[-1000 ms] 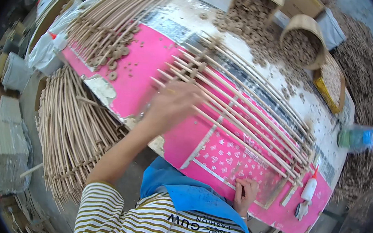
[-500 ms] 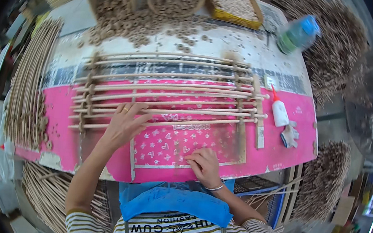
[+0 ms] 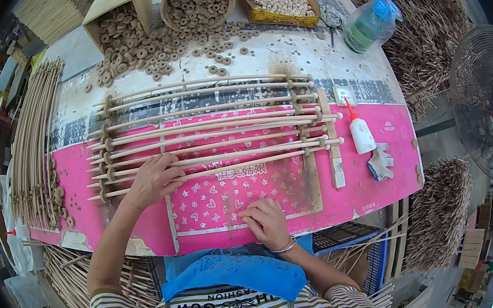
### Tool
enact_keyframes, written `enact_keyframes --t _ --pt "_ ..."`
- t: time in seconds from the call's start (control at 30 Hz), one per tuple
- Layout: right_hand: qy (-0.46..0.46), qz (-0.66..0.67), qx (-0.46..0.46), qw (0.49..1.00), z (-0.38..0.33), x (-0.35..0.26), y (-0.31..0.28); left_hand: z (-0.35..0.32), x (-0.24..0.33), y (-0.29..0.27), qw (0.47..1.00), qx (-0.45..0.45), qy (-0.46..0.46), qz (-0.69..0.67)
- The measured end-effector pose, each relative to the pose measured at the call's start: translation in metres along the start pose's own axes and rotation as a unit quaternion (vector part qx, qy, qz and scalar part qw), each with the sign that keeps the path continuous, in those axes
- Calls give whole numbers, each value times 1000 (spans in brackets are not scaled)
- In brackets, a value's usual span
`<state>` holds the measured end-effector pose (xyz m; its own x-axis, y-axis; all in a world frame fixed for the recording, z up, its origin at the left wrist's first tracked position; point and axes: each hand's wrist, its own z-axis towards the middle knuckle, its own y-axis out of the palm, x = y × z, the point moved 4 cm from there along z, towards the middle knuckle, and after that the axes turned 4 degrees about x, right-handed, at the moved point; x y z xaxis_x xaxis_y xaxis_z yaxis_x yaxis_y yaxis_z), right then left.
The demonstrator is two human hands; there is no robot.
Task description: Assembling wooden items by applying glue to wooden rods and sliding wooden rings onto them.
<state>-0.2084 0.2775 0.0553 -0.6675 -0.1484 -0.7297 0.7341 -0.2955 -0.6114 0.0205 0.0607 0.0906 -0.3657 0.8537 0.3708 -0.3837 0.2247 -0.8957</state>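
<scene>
Left hand (image 3: 155,180): fingers bent and close together over the near rods (image 3: 246,152), toward their left part; whether it pinches one, not discernible.
Right hand (image 3: 268,222): thumb and forefinger curled toward each other near the front edge, apart from the rods; anything small between them, not discernible.
Row position: rods side by side across the desk (image 3: 380,72), before the person; brown rings (image 3: 106,132) around them near the left ends.
Wooden strip (image 3: 329,133): crosswise near the right ends, which stand uneven.
White bottle (image 3: 361,135): red-tipped, right of the strip, beside a glove (image 3: 381,162).
Handling, advised: light fingertip pressure, one rod at a time, close to the rings; sideways force could probably skew neighbouring rods. Free hand best kept ready to steady the far ends.
</scene>
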Motion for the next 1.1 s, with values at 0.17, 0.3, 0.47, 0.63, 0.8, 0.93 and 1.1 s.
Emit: enact_keyframes --t 0.17,0.3,0.47,0.63,0.8,0.93,1.1 --pt "4 5 10 1000 2 4 1 1 9 -6 998 -20 -42 -52" --pt "-24 15 1 1000 12 -3 6 -26 17 -20 999 14 -29 -29" --pt "-19 19 -11 1000 1 9 11 -64 47 -45 999 32 -38 2" --pt "-33 29 -27 999 -6 9 7 -155 95 -126 962 208 -176 35" --pt "-19 37 -46 998 -8 7 11 -286 152 -179 811 393 -431 42" --pt "-31 24 -54 998 -5 7 11 -381 165 -184 685 494 -517 140" --pt "-21 29 -59 998 -5 11 13 -502 159 -148 566 558 -573 200"
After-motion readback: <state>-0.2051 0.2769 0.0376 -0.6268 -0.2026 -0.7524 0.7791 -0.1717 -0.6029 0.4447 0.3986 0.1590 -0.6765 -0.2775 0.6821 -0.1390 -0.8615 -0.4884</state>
